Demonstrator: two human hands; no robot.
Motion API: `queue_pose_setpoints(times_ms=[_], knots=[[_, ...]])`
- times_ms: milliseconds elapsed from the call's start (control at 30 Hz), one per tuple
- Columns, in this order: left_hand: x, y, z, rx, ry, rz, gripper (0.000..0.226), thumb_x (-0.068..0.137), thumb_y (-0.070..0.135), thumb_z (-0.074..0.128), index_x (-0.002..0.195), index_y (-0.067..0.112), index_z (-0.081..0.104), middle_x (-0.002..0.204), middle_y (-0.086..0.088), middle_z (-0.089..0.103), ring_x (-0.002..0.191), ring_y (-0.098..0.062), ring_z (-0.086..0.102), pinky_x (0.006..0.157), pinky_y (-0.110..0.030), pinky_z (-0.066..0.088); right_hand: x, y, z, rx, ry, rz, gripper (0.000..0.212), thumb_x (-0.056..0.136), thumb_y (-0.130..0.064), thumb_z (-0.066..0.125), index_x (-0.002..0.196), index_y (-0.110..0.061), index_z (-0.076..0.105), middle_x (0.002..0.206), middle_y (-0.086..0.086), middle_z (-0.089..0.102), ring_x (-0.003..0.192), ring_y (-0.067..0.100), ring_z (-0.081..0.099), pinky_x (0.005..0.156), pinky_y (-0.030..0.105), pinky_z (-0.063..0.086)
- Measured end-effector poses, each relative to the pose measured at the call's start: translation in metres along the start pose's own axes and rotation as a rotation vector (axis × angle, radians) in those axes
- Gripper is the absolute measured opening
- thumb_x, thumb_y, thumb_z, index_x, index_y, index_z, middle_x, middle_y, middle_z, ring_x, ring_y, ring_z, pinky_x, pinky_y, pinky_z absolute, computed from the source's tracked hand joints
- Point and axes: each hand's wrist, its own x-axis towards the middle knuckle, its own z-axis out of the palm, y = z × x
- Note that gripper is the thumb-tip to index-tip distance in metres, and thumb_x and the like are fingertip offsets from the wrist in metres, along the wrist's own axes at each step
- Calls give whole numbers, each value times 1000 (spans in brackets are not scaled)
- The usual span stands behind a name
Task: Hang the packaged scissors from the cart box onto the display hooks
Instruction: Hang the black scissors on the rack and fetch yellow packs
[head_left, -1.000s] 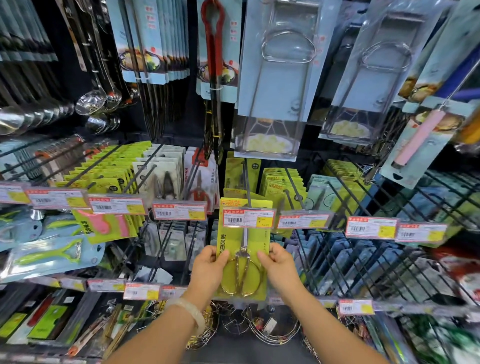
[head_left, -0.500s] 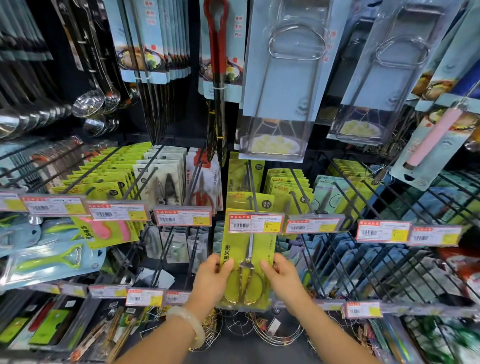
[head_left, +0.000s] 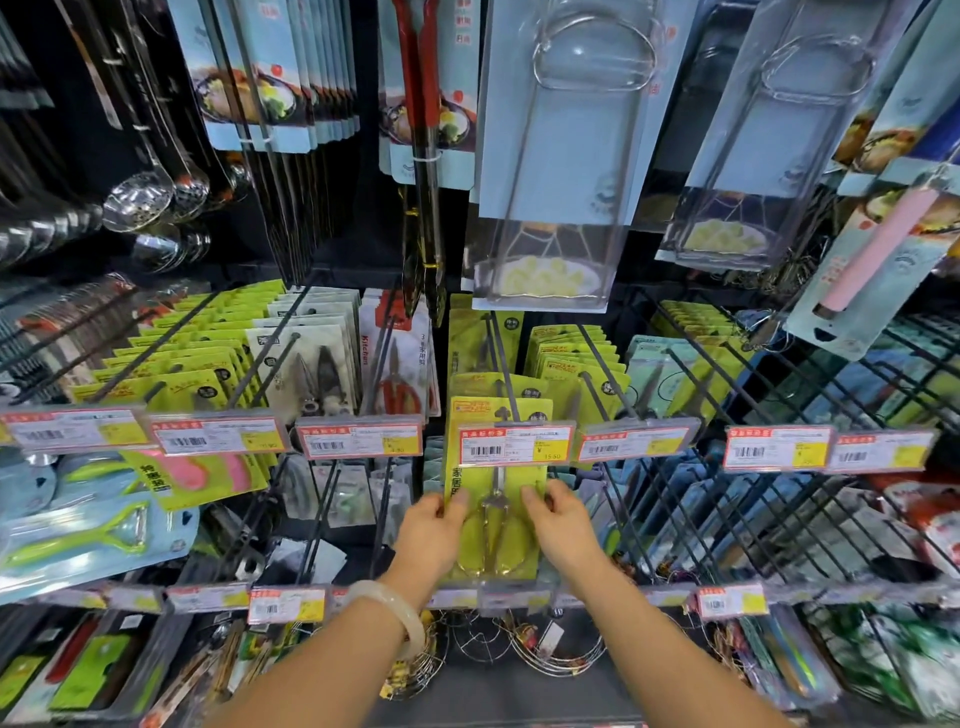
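Backdrop: shop display hooks (head_left: 506, 364), price tag (head_left: 516, 443).
Left hand (head_left: 431, 530): I pinch scissors pack (head_left: 496, 483) left edge.
Right hand (head_left: 561, 525): I pinch its right edge.

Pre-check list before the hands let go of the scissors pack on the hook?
1. Left hand grips the scissors pack at its left edge: ok.
2. Right hand grips its right edge: ok.
3. Display hook passes through the pack's hang hole: cannot tell, the hole sits at the hook but the threading is unclear.
4. Pack sits behind the price tag: ok.
5. Pack hangs straight, in line with the green packs behind it: ok.
6. Pack pushed back against the others: not ok, it stands forward of them.
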Motion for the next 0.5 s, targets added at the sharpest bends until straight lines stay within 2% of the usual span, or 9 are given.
queue_pose_setpoints(times_ms=[67,133,200,267,300,400,500], knots=[[4,-4,3,17,-2,5,58,94,45,46,134,2,45,128,-18,57,115,-32,56,99,-39,45,3,2,3,18,10,51,25,96,-32,47,109,-11,52,82,0,54,77,16,54,77,34,45],[8,-9,4,67,9,-11,56,94,41,49,138,6,41,130,-14,56,113,-29,57,92,-29,45,2,4,1,4,7,107,45,95,-33,47,133,-9,39,92,-2,54,91,18,55,85,34,43],[9,-18,8,165,-7,-32,54,92,37,53,137,9,40,125,-14,60,106,-30,61,88,-34,49,-2,10,-5,-109,-26,139,57,96,-35,45,142,-7,28,109,5,54,106,21,53,93,35,41],[4,-24,18,342,-48,-46,49,89,34,58,130,10,43,119,-15,61,105,-34,61,89,-41,51,-11,19,-13,-264,-79,162,58,97,-34,44,144,-6,26,136,15,48,125,26,47,100,33,38],[-2,-27,25,463,-81,-39,50,88,34,59,129,11,44,122,-15,58,110,-35,58,92,-43,49,-16,23,-18,-328,-108,163,58,97,-33,45,144,-6,27,142,15,43,130,27,44,101,30,37],[-25,-24,50,814,-180,104,56,87,35,59,134,11,40,136,-13,45,127,-32,44,105,-41,39,-31,41,-33,-562,-185,136,51,95,-30,50,139,-8,35,143,14,42,130,28,43,101,30,36],[-49,-9,82,1009,-227,312,59,89,34,57,139,12,35,141,-10,39,133,-30,35,110,-38,33,-48,59,-54,-798,-245,65,23,93,-25,50,114,-16,50,137,16,44,127,29,43,100,33,36]])
